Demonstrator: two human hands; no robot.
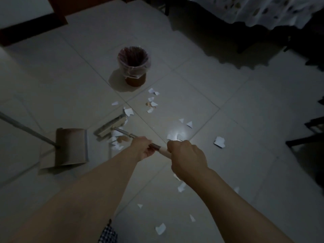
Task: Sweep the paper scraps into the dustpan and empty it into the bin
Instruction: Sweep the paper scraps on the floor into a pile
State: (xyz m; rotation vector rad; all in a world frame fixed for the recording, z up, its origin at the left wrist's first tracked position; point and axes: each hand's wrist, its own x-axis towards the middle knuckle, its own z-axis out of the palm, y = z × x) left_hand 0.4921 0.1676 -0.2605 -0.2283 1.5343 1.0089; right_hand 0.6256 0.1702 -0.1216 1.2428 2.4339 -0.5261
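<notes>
Dustpan handle (26,130) runs off the left edge, so no telling how long it is. The right hand (187,158) hides the broom handle's (140,138) top end. Clothed table (259,9) is chopped by the top edge, and everything under it is too dark to make out.

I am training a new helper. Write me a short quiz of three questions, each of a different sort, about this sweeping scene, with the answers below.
1. True or false: both hands grip the broom handle.
2. Multiple choice: the dustpan lies where, seen from the broom head? A) to its left B) to its right C) inside the bin
3. Short answer: what lines the bin?

Key
1. True: the left hand and the right hand are both closed on it.
2. A
3. A thin clear plastic bag.
</notes>
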